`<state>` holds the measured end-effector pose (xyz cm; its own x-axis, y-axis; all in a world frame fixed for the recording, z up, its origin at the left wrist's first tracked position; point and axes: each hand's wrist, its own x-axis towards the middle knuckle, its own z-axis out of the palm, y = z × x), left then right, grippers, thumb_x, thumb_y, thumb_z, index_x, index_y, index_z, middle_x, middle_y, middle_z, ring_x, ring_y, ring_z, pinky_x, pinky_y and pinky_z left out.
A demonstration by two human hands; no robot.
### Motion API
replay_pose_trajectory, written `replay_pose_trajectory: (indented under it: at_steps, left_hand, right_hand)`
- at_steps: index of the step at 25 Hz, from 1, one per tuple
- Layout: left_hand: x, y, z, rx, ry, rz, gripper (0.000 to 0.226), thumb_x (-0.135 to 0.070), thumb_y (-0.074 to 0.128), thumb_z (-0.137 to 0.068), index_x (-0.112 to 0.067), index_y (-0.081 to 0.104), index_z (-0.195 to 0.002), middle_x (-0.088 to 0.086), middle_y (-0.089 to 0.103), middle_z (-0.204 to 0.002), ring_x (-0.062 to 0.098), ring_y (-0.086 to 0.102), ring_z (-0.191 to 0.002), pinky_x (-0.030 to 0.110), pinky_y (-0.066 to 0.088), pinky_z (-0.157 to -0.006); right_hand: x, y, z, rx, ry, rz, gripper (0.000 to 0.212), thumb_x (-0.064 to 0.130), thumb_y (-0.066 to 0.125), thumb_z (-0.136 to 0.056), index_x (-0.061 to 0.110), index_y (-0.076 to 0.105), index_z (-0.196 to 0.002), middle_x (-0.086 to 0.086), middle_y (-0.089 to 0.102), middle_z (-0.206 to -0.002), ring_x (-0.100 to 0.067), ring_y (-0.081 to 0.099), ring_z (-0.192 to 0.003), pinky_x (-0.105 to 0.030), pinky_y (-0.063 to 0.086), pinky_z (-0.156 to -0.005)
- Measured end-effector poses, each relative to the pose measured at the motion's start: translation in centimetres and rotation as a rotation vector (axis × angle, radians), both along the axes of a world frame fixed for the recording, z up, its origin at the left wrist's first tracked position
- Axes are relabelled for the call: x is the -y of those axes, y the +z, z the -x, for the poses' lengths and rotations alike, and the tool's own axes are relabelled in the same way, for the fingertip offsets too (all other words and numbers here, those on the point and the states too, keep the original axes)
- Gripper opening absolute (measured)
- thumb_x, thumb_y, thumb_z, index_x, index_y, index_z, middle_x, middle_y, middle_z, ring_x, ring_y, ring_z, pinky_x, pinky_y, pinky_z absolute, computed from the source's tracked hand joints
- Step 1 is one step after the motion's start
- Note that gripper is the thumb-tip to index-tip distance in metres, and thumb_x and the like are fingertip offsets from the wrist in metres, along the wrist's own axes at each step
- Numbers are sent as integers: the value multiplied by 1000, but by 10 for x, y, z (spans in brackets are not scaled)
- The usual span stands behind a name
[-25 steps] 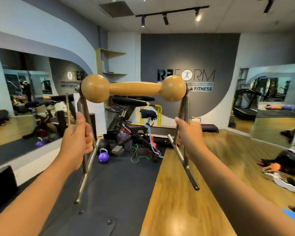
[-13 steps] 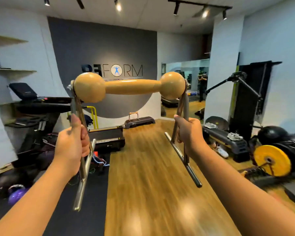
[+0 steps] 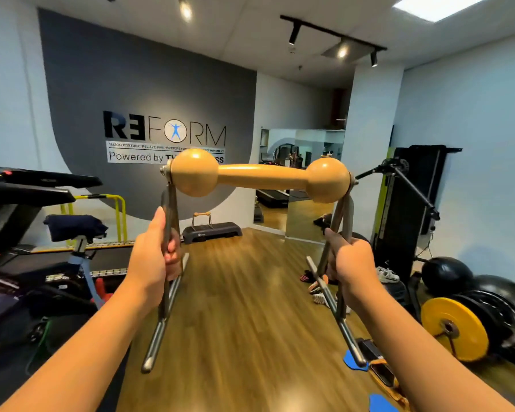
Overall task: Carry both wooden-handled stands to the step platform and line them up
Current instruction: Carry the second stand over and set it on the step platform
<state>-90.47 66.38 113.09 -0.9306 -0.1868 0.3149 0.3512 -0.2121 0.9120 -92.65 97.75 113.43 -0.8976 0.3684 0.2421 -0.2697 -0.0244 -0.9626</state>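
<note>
- The view has swung right across the gym within the last second: the grey feature wall with its logo [image 3: 164,135] has slid from the right of the view to the left, and the long wooden floor [image 3: 244,307] now runs straight ahead. I take this to mean the person has turned to face the goal.
- The low dark step platform [image 3: 211,231], small and off to the side a second ago, now sits far ahead, just left of centre, against the wall.
- A second wooden-handled stand on a thin metal frame [image 3: 202,220] already rests on the platform's left part, so roughly half the job looks done.
- The carried stand, a pale wooden dumbbell-shaped handle on grey metal legs [image 3: 259,178], is held level, near, at chest height, as before.
- The left hand [image 3: 153,263] wraps the left leg, fingers curled tight round the tube, thumb lying up it.
- The right hand [image 3: 350,267] grips the right leg likewise, fingers closed round it.
- What remains, by my reading: walk forward and set this stand beside the other.
</note>
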Motion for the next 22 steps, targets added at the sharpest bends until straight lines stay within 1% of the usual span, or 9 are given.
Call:
replay_pose_trajectory:
  at_steps: [2,6,9,12,16,18,20,22]
  left_hand:
    - [-11,-1,37,17,-6,-14,68,-73,35,-97,-22,38,-52,-3,25,-49,12,18,-40,30,11,-48]
    - [-25,-3,121,48,-40,9,68,-75,33,-96,-19,34,-56,-1,24,-51,14,19,-42,27,15,-44]
    - [-25,-2,188,32,-34,26,68,-73,34,-97,-19,34,-56,-1,24,-52,14,19,-43,25,17,-43]
    - [-24,4,273,-2,-46,35,66,-73,36,-97,-20,34,-56,-2,24,-52,14,18,-43,25,15,-44]
    - [-26,18,393,-30,-47,57,66,-70,34,-99,-18,33,-58,-3,24,-50,12,18,-42,23,16,-41]
    - [-30,23,440,-38,-51,65,66,-71,35,-98,-19,33,-58,-3,23,-51,12,18,-41,22,16,-42]
    - [-38,23,489,-33,-62,57,65,-71,39,-97,-20,32,-58,-2,22,-51,13,17,-41,22,16,-42]
    - [-49,19,539,-34,-41,81,62,-69,48,-93,-19,33,-60,-1,23,-51,13,18,-41,23,17,-43]
  right_hand:
    - [-12,-3,34,21,-15,1,40,29,66,-101,13,45,-70,-3,34,-48,-17,31,-35,-34,27,-47]
    - [-26,-4,111,18,-80,-30,46,30,66,-100,13,46,-62,-4,37,-45,-20,33,-36,-37,29,-51]
    - [-27,0,172,23,-108,-48,46,30,67,-99,13,45,-61,-5,37,-46,-21,33,-40,-36,29,-52]
    - [-22,7,247,-8,-116,-38,46,27,66,-100,15,42,-62,-4,35,-48,-20,31,-40,-33,28,-49]
    - [-22,16,357,-22,-153,-36,47,26,65,-100,16,43,-60,-4,36,-50,-18,33,-40,-33,31,-49]
    - [-26,19,399,-33,-151,-31,46,26,64,-100,16,44,-60,-3,36,-49,-18,34,-41,-33,31,-49]
    - [-33,19,446,-38,-152,-34,45,26,63,-101,16,45,-61,-2,36,-48,-18,34,-40,-31,31,-45]
    - [-46,17,493,-42,-151,-36,46,27,63,-101,16,46,-60,-2,36,-48,-17,33,-39,-31,30,-44]
